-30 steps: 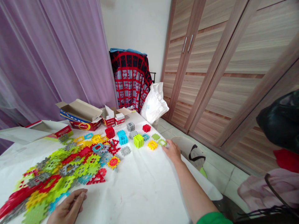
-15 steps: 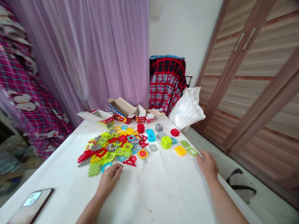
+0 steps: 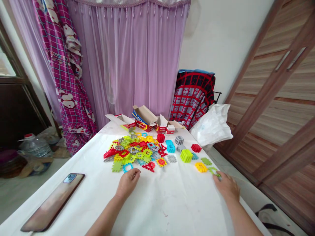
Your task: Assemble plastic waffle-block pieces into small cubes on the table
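My left hand [image 3: 129,180] rests on the white table just in front of the heap of coloured plastic pieces [image 3: 133,150]. Its fingers are curled together; whatever they may hold is hidden. A blue ring-shaped piece [image 3: 128,167] lies right beside it. At the table's right side, my right hand [image 3: 226,185] touches a green open-centred piece [image 3: 213,170] with its fingertips. Close by are a yellow piece [image 3: 201,167] and a flat green piece [image 3: 206,161]. Stacks of lime green [image 3: 186,156], light blue [image 3: 170,146] and red [image 3: 160,138] pieces stand right of the heap.
Opened cardboard boxes [image 3: 145,119] line the far end of the white table [image 3: 157,203]. A white plastic bag [image 3: 211,126] sits at the far right corner. A phone [image 3: 55,200] lies at the near left. Wardrobe doors [image 3: 283,108] rise on the right.
The view has swung left and up, so the table items appear further right. My right hand's fingers have come onto the green piece's near edge. My left hand stays near the heap.
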Motion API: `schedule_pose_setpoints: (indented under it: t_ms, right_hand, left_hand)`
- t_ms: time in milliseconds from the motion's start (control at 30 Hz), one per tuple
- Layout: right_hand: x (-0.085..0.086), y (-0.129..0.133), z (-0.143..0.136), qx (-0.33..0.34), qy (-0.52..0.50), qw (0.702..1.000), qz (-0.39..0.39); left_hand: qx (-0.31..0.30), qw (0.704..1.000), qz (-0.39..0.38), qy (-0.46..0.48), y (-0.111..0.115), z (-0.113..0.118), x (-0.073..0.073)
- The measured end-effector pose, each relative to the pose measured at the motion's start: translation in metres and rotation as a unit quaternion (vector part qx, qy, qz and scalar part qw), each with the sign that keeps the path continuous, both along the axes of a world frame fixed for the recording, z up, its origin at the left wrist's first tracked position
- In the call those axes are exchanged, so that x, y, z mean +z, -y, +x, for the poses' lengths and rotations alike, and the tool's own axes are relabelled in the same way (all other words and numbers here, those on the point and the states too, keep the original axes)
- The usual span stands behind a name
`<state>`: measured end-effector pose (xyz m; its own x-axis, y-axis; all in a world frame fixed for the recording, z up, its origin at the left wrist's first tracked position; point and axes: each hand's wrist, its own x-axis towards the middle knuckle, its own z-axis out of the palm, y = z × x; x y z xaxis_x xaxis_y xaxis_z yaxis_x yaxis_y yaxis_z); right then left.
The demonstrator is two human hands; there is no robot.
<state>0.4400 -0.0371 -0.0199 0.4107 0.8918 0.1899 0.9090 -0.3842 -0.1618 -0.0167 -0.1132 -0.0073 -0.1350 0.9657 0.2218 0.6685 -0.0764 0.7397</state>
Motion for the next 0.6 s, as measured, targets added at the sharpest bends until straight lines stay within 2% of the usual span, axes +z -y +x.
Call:
schedule_pose_setpoints:
  t_ms: [167, 333, 467, 600]
  right_hand:
    - [-0.002, 0.000, 0.003, -0.010, -0.012, 1.000, 0.011]
    - [-0.001, 0.003, 0.007, -0.001, -0.049, 0.997, 0.060]
    - [0.002, 0.007, 0.008, -0.030, -0.095, 0.993, 0.068]
    - [0.001, 0.007, 0.007, -0.060, -0.107, 0.990, 0.072]
  left_hand:
    - [0.052, 0.998, 0.014, -0.036, 0.004, -0.009, -0.004]
    - [0.180, 0.977, 0.030, -0.106, 0.014, -0.049, 0.006]
    - [0.271, 0.949, 0.009, -0.162, 0.019, -0.076, 0.012]
    - [0.268, 0.943, -0.033, -0.192, 0.021, -0.079, 0.017]
